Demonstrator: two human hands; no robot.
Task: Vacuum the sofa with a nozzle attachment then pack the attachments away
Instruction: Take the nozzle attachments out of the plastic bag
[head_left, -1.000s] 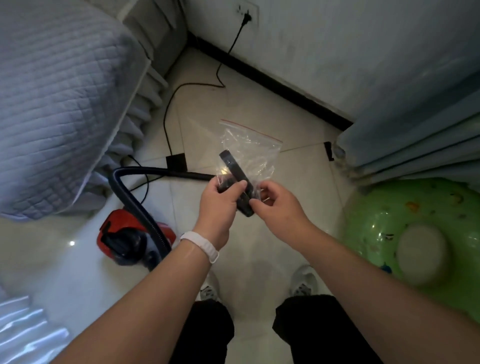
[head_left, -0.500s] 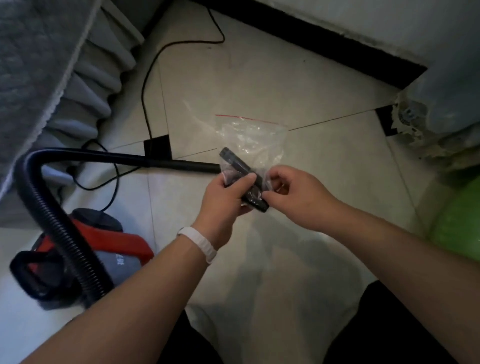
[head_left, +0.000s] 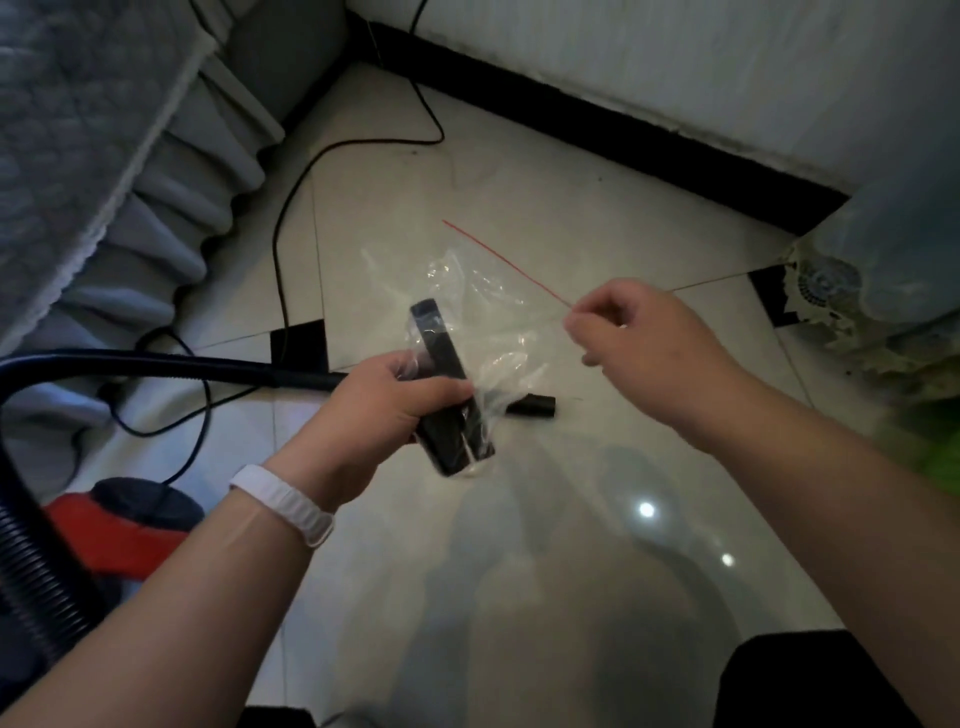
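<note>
A clear zip bag with a red seal line holds a flat black nozzle attachment. My left hand grips the nozzle through the bag's lower part. My right hand pinches the bag's top edge at the right end of the red seal, pulled out to the right. The black vacuum hose runs across the floor behind my left hand, and its open end shows past the bag. The red vacuum body sits at the lower left.
The grey quilted sofa cover fills the upper left. A black power cord snakes over the pale tiles to the wall. A blue curtain hangs at the right, with a green inflatable below it.
My right hand has moved away from the nozzle to the right and now pinches the bag's seal edge. The bag is stretched sideways. The view has tilted down and closer.
</note>
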